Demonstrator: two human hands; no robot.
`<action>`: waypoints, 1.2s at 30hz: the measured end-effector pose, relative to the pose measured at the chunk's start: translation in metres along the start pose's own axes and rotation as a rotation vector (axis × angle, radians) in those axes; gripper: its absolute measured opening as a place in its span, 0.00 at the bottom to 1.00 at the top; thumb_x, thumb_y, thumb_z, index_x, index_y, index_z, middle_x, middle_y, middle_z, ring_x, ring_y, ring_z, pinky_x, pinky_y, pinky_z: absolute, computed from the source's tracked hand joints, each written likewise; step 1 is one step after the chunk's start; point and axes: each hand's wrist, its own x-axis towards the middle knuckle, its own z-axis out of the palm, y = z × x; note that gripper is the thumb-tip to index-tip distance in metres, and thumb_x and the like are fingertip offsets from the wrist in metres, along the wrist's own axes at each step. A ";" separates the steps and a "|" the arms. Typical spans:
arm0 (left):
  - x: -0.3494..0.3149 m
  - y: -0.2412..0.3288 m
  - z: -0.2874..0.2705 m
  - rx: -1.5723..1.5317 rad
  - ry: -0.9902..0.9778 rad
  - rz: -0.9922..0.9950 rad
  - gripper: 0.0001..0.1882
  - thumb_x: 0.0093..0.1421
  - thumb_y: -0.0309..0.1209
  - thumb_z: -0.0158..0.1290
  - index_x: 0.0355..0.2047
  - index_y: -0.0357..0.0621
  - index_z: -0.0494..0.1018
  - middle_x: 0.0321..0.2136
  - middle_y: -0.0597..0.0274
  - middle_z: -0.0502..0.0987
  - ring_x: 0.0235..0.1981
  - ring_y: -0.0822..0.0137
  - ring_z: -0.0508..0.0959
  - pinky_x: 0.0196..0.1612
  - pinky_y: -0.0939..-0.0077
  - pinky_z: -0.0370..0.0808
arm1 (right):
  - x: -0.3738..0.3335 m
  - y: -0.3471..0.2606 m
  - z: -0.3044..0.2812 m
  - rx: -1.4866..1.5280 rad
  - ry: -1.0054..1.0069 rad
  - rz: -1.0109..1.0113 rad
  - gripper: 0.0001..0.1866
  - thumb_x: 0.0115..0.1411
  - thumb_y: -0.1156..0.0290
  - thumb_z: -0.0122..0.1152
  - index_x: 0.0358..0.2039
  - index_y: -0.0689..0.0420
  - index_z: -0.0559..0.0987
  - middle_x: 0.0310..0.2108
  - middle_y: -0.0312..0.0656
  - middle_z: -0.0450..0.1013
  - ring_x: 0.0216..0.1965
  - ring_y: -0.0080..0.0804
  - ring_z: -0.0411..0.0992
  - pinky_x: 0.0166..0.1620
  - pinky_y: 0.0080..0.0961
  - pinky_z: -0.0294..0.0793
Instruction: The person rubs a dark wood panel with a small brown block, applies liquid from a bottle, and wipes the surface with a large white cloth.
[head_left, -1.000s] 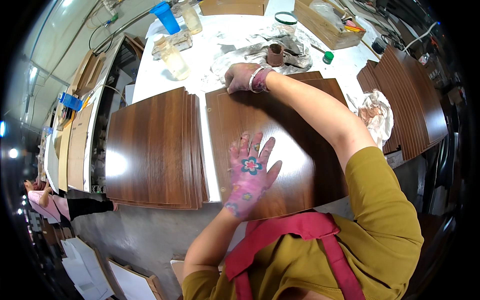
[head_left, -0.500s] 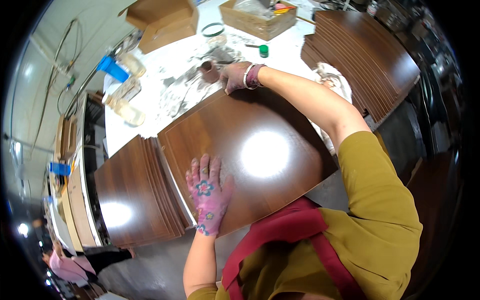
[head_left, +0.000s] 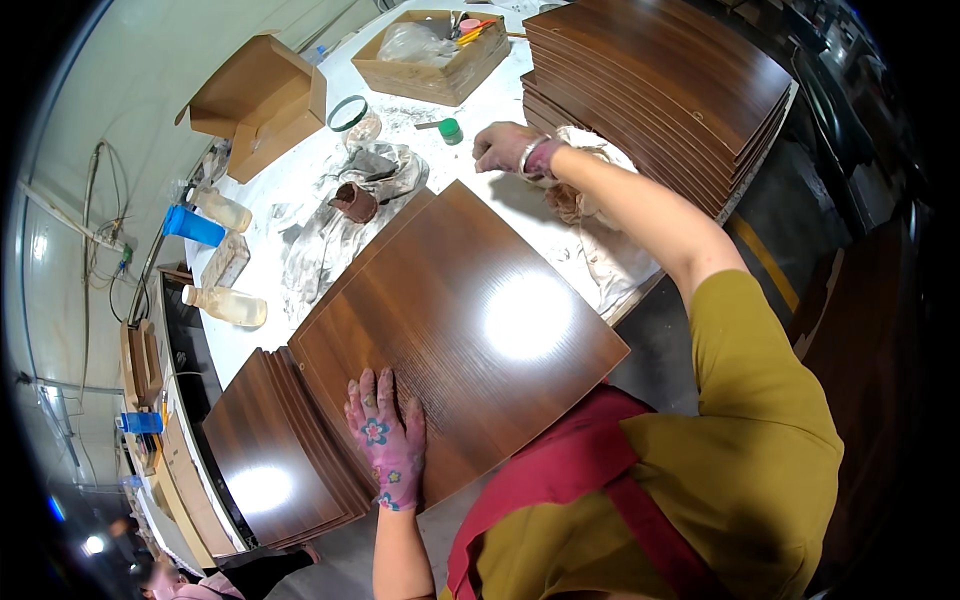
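Observation:
A glossy dark brown wood-grain panel (head_left: 450, 290) lies across the table in front of me, another panel's edge showing beneath its far left side. My left hand (head_left: 388, 440), in a pink flowered glove, rests flat on its near left part with the fingers stretched out. Beyond the panel's far corner is my right hand (head_left: 510, 150), in a stained purple glove, off the panel. Its fingers are curled together; whatever they hold, if anything, is hidden. Closest to it stands a small green-capped jar (head_left: 450, 131). A stained cloth (head_left: 602, 255) lies beside and under my right forearm.
Stacked brown panels stand at left (head_left: 275, 430) and far right (head_left: 660, 80). On the white table are a brown cup-like roll (head_left: 355, 203) on a smudged cloth, bottles (head_left: 232, 306), a blue cup (head_left: 194, 226), an open carton (head_left: 255, 100) and a box of supplies (head_left: 432, 72).
My right hand has left the panel's far edge and moved right, toward the green-capped jar. My left hand stays flat on the panel. The view has shifted, and the panel sits turned differently.

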 end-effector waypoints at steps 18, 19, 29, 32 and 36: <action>0.004 0.005 0.004 0.029 0.017 0.028 0.28 0.59 0.35 0.56 0.60 0.48 0.68 0.61 0.52 0.65 0.65 0.46 0.60 0.67 0.51 0.54 | -0.059 0.000 0.042 0.269 0.128 0.097 0.14 0.53 0.59 0.65 0.37 0.53 0.80 0.37 0.43 0.79 0.41 0.40 0.77 0.45 0.34 0.75; 0.005 0.005 0.005 0.024 0.015 0.034 0.28 0.59 0.35 0.55 0.60 0.48 0.68 0.62 0.52 0.65 0.65 0.46 0.60 0.67 0.51 0.54 | -0.073 0.004 0.041 0.284 0.122 0.126 0.14 0.54 0.59 0.64 0.37 0.54 0.80 0.36 0.45 0.79 0.40 0.42 0.77 0.44 0.35 0.75; -0.001 0.007 0.002 0.031 0.034 0.033 0.26 0.63 0.36 0.52 0.61 0.46 0.66 0.62 0.52 0.65 0.66 0.48 0.59 0.67 0.54 0.53 | -0.218 -0.008 0.026 0.137 0.183 0.058 0.13 0.56 0.62 0.63 0.35 0.58 0.80 0.35 0.48 0.76 0.37 0.45 0.76 0.42 0.36 0.75; 0.000 0.006 0.005 0.034 0.055 0.053 0.24 0.65 0.35 0.50 0.61 0.46 0.66 0.61 0.51 0.65 0.65 0.49 0.60 0.67 0.55 0.55 | -0.260 -0.005 0.023 0.130 0.191 0.036 0.11 0.56 0.64 0.64 0.35 0.58 0.80 0.35 0.47 0.75 0.36 0.45 0.76 0.40 0.36 0.75; -0.001 0.005 0.004 0.021 0.070 0.075 0.24 0.66 0.36 0.49 0.61 0.45 0.66 0.61 0.50 0.65 0.65 0.48 0.60 0.66 0.56 0.56 | -0.314 -0.006 0.023 0.131 0.258 -0.001 0.08 0.56 0.66 0.63 0.31 0.57 0.78 0.34 0.46 0.74 0.35 0.46 0.75 0.39 0.37 0.74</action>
